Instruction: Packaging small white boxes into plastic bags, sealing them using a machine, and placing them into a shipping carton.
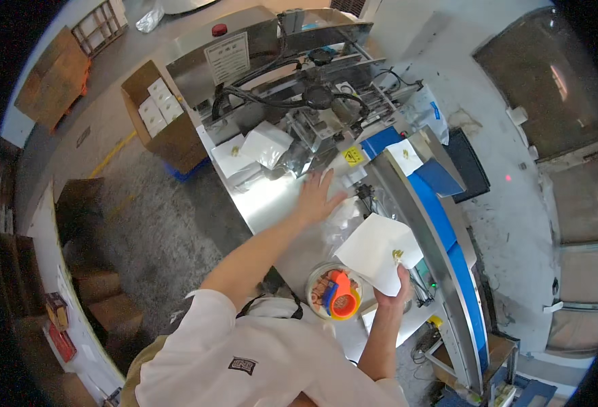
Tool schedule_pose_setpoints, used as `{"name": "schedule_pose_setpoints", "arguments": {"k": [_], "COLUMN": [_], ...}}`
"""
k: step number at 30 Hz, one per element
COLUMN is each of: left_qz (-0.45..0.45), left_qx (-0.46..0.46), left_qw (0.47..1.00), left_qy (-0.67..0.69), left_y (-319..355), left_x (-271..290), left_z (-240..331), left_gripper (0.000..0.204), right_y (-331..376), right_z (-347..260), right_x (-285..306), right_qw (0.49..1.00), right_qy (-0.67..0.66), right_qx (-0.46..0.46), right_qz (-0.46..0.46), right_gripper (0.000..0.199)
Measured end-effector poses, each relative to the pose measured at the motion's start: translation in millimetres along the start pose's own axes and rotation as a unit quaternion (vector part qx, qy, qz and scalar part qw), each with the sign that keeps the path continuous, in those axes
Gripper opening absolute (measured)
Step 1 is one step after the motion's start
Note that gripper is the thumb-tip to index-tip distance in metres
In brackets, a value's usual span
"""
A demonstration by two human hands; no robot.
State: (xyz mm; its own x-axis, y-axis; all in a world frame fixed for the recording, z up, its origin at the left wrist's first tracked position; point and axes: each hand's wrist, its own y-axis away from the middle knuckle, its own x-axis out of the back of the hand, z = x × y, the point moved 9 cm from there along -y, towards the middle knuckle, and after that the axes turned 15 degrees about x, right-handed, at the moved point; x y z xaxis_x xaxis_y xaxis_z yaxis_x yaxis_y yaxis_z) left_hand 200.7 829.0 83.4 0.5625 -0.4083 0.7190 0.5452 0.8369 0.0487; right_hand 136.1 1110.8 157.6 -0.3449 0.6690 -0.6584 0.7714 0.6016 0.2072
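Observation:
My right hand (392, 292) grips a white box (379, 247) with a small gold mark, by its near corner. My left hand (319, 200) reaches over the shiny metal table (265, 203) with its fingers spread. It holds nothing that I can see, and clear plastic film (343, 220) lies beside its fingertips. Beyond it, a film-wrapped white box (266, 144) and another white box (231, 156) rest at the table's far left. Below the held box stands a round tub (316, 288) of small brownish pieces, with a tape dispenser (343, 298) in orange, blue and yellow on top.
A blue conveyor belt (441, 217) curves along the right, with a white box (404, 157) at its far part. Machinery with black cables (319, 95) fills the back. An open cardboard carton (177, 149) with several white boxes stands at the table's left.

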Motion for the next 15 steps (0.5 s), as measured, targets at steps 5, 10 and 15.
{"name": "schedule_pose_setpoints", "arguments": {"k": [5, 10, 15], "left_qz": [0.064, -0.363, -0.371], "left_qx": [-0.031, 0.272, 0.348], "left_qw": [0.997, 0.744, 0.593], "left_qy": [0.014, 0.491, 0.625], "left_y": [16.6, 103.0, 151.1], "left_x": [43.1, -4.3, 7.6], "left_z": [-0.1, -21.0, -42.3], "left_gripper": [0.067, 0.065, 0.060], "right_y": [7.2, 10.8, 11.3], "right_z": [-6.6, 43.4, 122.6], "right_x": [8.9, 20.8, 5.2], "right_qw": [0.999, 0.998, 0.978], "right_qy": [-0.009, -0.030, 0.065], "right_qx": [0.032, -0.053, -0.200], "right_qz": [0.022, 0.015, -0.002], "right_gripper": [0.070, 0.070, 0.054]}}
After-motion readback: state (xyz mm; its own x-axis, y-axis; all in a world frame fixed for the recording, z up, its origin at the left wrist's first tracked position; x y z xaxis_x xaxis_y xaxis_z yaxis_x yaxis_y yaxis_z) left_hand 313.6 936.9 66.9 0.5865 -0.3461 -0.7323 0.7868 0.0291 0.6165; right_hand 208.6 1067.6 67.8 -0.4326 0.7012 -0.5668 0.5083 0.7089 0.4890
